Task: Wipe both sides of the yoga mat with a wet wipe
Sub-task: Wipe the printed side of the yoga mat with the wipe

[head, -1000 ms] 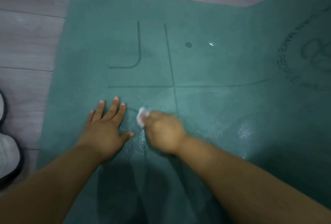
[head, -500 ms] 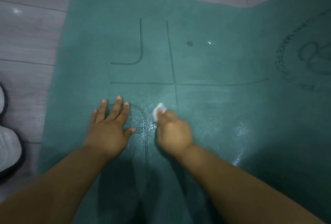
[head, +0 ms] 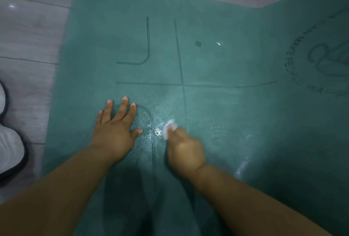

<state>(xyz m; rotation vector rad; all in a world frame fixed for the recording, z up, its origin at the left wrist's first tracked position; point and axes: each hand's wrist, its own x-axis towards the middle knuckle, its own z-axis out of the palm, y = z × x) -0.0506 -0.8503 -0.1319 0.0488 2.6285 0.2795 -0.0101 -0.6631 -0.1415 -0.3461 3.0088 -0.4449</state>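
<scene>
Teal rubber yoga mat (head: 217,62) is braced by the flat, open-fingered left hand (head: 115,131). A crumpled white wet wipe (head: 169,128) is gripped in the right hand (head: 186,150); dry, unwiped mat lies ahead of it.

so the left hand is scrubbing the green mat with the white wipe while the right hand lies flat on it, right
Not quite: the hands are swapped. In the head view, the right hand grips the white wipe and scrubs the green mat, while the left hand lies flat on it with fingers spread.
</scene>
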